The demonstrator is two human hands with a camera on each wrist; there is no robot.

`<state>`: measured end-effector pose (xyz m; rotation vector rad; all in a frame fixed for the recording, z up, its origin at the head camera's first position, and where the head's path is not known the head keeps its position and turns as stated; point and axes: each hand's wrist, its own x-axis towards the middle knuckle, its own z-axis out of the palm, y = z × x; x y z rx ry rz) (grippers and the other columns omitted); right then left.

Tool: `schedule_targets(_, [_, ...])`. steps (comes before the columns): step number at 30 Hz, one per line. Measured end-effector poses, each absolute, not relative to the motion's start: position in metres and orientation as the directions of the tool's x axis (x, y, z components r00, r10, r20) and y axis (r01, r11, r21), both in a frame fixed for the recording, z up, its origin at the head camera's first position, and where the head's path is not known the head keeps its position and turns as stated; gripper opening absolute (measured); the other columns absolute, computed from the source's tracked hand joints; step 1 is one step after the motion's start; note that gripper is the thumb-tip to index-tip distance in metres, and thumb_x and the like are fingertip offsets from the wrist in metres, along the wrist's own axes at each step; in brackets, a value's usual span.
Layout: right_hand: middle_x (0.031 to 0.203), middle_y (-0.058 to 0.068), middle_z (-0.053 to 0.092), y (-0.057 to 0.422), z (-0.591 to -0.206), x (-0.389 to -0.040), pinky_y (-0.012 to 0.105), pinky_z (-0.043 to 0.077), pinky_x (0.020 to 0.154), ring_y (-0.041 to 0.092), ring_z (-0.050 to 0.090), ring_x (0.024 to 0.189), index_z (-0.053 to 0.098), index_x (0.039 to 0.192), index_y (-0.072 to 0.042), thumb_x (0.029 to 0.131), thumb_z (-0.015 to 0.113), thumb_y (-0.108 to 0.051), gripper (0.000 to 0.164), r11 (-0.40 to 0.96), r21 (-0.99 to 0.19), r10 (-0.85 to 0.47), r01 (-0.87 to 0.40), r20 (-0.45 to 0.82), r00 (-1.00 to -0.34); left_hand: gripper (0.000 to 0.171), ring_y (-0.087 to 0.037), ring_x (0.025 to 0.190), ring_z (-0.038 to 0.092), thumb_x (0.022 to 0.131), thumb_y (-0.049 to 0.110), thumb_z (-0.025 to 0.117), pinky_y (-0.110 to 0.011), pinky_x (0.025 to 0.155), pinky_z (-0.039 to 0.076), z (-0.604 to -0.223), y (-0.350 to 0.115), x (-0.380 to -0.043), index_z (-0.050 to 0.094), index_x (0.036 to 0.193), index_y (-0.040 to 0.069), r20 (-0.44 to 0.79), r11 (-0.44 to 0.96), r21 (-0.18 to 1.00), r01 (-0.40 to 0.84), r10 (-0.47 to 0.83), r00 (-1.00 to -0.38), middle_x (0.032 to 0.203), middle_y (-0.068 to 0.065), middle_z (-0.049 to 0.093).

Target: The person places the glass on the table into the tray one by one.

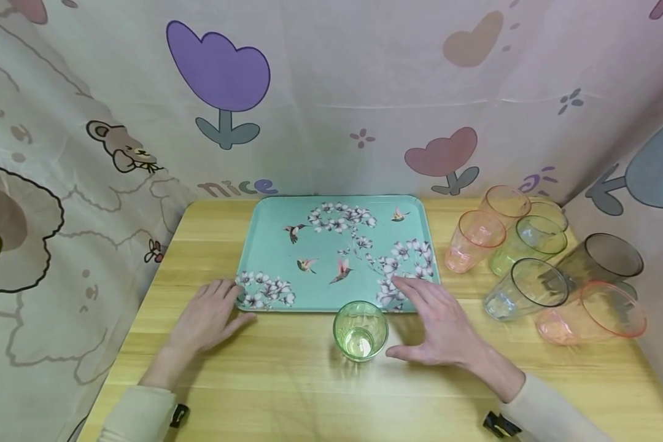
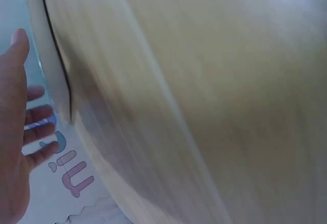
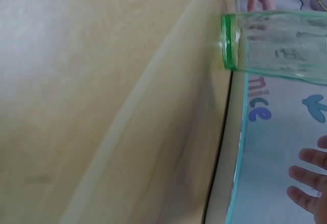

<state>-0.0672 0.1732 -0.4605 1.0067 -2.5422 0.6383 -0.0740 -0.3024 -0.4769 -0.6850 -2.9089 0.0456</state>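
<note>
A clear green drinking glass point(image 1: 361, 334) stands upright on the wooden table, just in front of a turquoise tray point(image 1: 315, 294) printed with blossoms and birds. To the glass's right is my right hand point(image 1: 444, 322), thumb and fingers spread apart, with nothing in it. Its fingertips overlap the tray's front right area in the head view. In the right wrist view the green glass point(image 3: 286, 45) appears apart from the fingers point(image 3: 309, 175). My left hand point(image 1: 210, 314) lies at the tray's front left corner, fingers relaxed, thumb point(image 1: 239, 322) near the front edge.
At the right stand several more glasses: pink ones point(image 1: 475, 239), a green one point(image 1: 530, 245), a dark-rimmed clear one point(image 1: 522, 291), a grey one point(image 1: 599, 261) and an orange-rimmed one point(image 1: 591, 316). A patterned curtain point(image 1: 331, 92) hangs behind the table point(image 1: 287, 374) and along both sides.
</note>
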Motion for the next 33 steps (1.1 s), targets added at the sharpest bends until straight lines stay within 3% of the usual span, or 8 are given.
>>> schedule_targets(10, [0.15, 0.011, 0.062, 0.158, -0.463, -0.065, 0.056, 0.055, 0.107, 0.03, 0.065, 0.132, 0.048, 0.154, -0.005, 0.067, 0.078, -0.084, 0.122, 0.59, -0.313, -0.604, -0.744, 0.44, -0.664, 0.035, -0.03, 0.102, 0.063, 0.094, 0.043, 0.072, -0.051, 0.1, 0.055, -0.484, -0.304, -0.078, 0.067, 0.105, 0.01, 0.213, 0.783, -0.136, 0.607, 0.621, -0.754, 0.101, -0.009, 0.065])
schedule_targets(18, [0.143, 0.013, 0.065, 0.154, -0.469, -0.061, 0.055, 0.057, 0.107, 0.032, 0.066, 0.128, 0.05, 0.15, -0.004, 0.071, 0.069, -0.091, 0.119, 0.577, -0.352, -0.605, -0.737, 0.422, -0.676, 0.025, -0.026, 0.091, 0.061, 0.096, 0.035, 0.067, -0.044, 0.087, 0.057, -0.493, -0.306, -0.086, 0.064, 0.1, 0.011, 0.285, 0.699, -0.145, 0.701, 0.708, -0.647, 0.094, -0.006, 0.065])
schedule_targets(25, [0.142, 0.014, 0.065, 0.149, -0.471, -0.06, 0.051, 0.056, 0.109, 0.032, 0.066, 0.129, 0.051, 0.148, -0.003, 0.057, 0.09, -0.077, 0.123, 0.548, -0.351, -0.614, -0.759, 0.448, -0.65, 0.016, -0.024, 0.089, 0.056, 0.099, 0.03, 0.063, -0.045, 0.089, 0.056, -0.493, -0.306, -0.089, 0.062, 0.099, 0.014, 0.25, 0.662, -0.146, 0.736, 0.744, -0.62, 0.09, -0.001, 0.059])
schedule_targets(33, [0.13, 0.007, 0.07, 0.144, -0.472, -0.061, 0.048, 0.06, 0.103, 0.023, 0.069, 0.118, 0.056, 0.139, -0.004, 0.054, 0.092, -0.075, 0.116, 0.547, -0.289, -0.622, -0.786, 0.487, -0.612, 0.017, -0.023, 0.089, 0.056, 0.099, 0.031, 0.063, -0.044, 0.088, 0.055, -0.495, -0.308, -0.087, 0.062, 0.1, 0.015, 0.234, 0.665, -0.162, 0.729, 0.743, -0.627, 0.091, -0.001, 0.061])
